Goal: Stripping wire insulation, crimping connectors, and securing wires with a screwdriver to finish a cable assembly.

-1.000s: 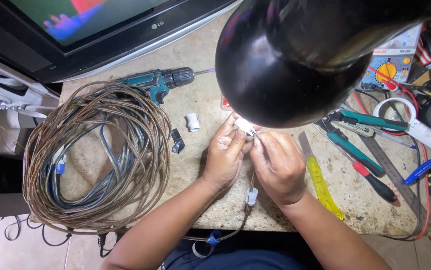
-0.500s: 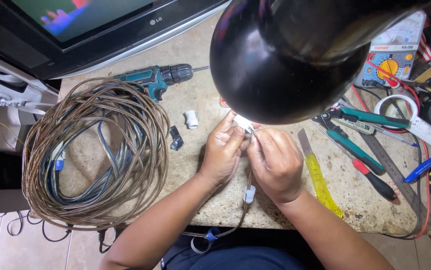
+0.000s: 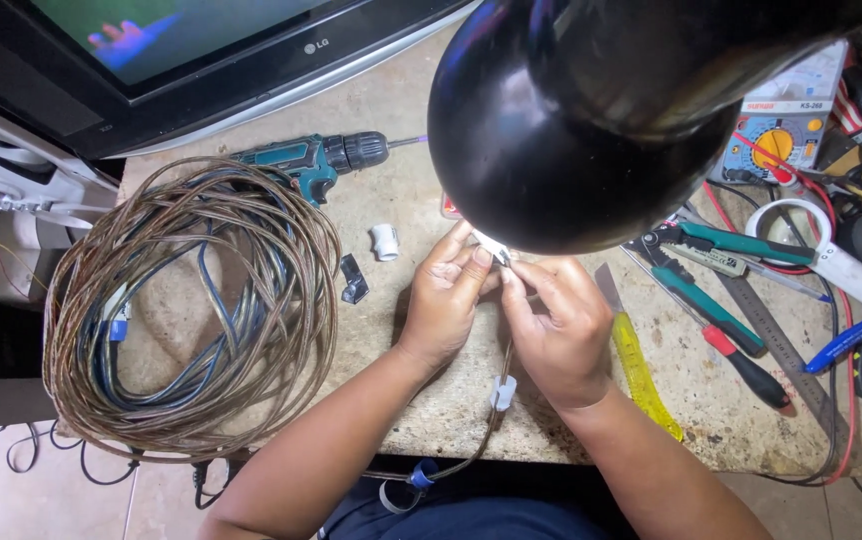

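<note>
While the black lamp shade [image 3: 571, 120] hangs overhead, left hand [image 3: 448, 300] and right hand [image 3: 561, 335] pinch a thin brown cable [image 3: 496, 400] end between fingertips, above the stone bench [image 3: 401, 200], beside the coiled wire [image 3: 191, 310].

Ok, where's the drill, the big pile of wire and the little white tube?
Drill [image 3: 313, 158], head view, on its teal body.
Coil of wire [image 3: 291, 250], head view, on the brown loops.
Little white tube [image 3: 385, 241], head view, on its side.

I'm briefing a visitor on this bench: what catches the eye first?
A big black lamp shade looms at top centre, over the left hand and right hand pinching a thin cable. At the left lies a large brown wire coil.
</note>
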